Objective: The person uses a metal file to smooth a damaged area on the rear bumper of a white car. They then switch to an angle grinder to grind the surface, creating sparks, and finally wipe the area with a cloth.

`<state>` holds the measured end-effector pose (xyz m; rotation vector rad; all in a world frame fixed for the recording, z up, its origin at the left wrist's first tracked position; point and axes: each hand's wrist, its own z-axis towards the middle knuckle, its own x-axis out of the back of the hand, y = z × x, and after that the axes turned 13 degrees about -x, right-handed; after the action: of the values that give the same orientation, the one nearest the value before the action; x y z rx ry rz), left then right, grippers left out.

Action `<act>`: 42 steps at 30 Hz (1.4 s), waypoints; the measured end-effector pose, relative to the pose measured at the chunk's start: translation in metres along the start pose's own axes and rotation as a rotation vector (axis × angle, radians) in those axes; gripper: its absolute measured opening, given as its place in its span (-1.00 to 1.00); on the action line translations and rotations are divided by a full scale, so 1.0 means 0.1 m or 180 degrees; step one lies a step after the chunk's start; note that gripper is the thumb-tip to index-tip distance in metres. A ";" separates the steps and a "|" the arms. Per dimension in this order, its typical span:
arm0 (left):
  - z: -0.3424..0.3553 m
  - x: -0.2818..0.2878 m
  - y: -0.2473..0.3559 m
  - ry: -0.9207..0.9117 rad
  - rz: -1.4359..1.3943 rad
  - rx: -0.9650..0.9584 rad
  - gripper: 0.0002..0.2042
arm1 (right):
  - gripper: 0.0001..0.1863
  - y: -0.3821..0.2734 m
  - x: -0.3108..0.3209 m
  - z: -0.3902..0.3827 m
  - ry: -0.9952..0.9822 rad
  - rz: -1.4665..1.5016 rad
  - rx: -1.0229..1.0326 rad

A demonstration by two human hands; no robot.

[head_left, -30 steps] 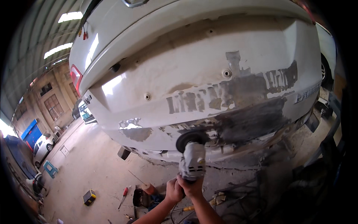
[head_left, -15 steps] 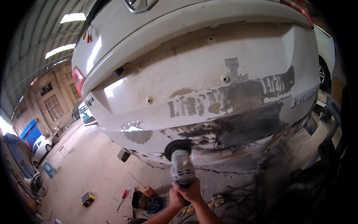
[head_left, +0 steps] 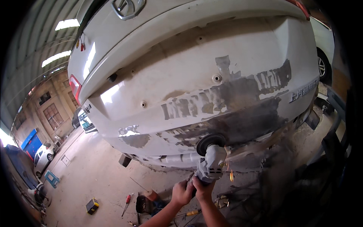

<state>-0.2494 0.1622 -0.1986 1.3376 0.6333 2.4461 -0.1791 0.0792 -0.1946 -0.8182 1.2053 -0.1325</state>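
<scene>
My left hand [head_left: 182,193] and my right hand [head_left: 203,191] are both closed round the body and handle of a grey angle grinder [head_left: 211,164]. Its black disc [head_left: 204,145] is against the lower tailgate of a white car [head_left: 253,45], at the edge of a dark sanded area [head_left: 249,117]. Orange sparks [head_left: 231,174] show below and right of the grinder head. Stripped grey patches, bare mounting holes and dust mark the panel. A chrome emblem [head_left: 128,7] sits higher up.
A red screwdriver [head_left: 126,200], a yellow-black case [head_left: 92,205], an orange can [head_left: 151,195] and cables lie on the concrete floor [head_left: 87,170]. A blue stool [head_left: 51,178] and parked white car [head_left: 44,153] are at left. A dark metal frame [head_left: 332,125] stands at right.
The grinder first moved left and down, then back rightward to the edge of the dark patch, with both hands on it. Sparks now show plainly below its head.
</scene>
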 end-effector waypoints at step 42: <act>0.38 -0.46 0.69 0.0499 -0.0075 -0.0817 -0.70 | -0.68 -0.61 0.46 0.23 -0.0019 -0.0281 0.0059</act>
<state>-0.1958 0.0917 -0.1792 1.0427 0.3508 2.5276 -0.1217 0.0243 -0.1895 -0.8551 1.1613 -0.2129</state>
